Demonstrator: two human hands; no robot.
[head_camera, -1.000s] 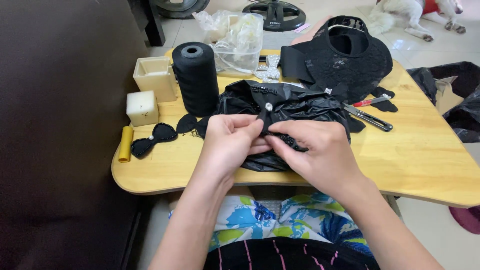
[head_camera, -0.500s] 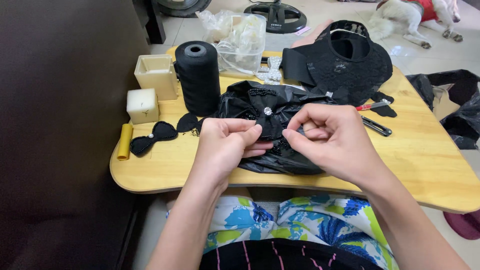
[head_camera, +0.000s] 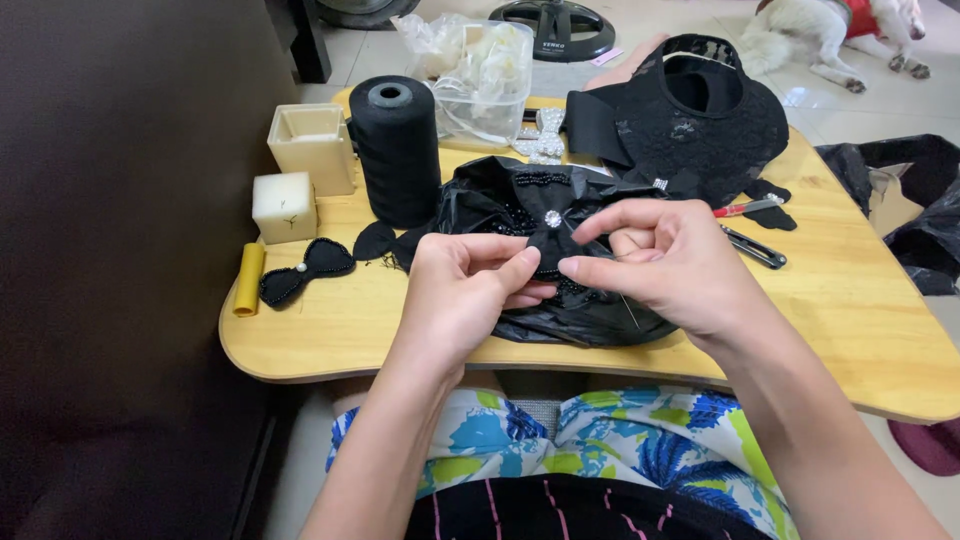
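Note:
My left hand (head_camera: 470, 290) and my right hand (head_camera: 665, 265) meet over a black fabric bow (head_camera: 553, 232) with a small sparkling stone at its middle. The left fingers pinch the bow's lower edge. The right hand's thumb and forefinger are pressed together beside the bow, and a thin needle (head_camera: 630, 310) shows under that hand. The bow lies above a crumpled black plastic sheet (head_camera: 590, 315) strewn with tiny black beads, on a small round-cornered wooden table (head_camera: 860, 310).
A large black thread cone (head_camera: 397, 150), two cream boxes (head_camera: 310, 148), a yellow roll (head_camera: 248, 280) and a finished black bow with a pearl (head_camera: 300, 272) sit at the left. Black lace garment (head_camera: 700, 120), red-handled tool (head_camera: 745, 208), clear bag (head_camera: 480, 70) behind. A dog (head_camera: 840, 30) lies on the floor.
Both hands have lifted slightly off the black sheet and the right hand has drawn a little to the right, so the bow with its stone now shows between the fingers.

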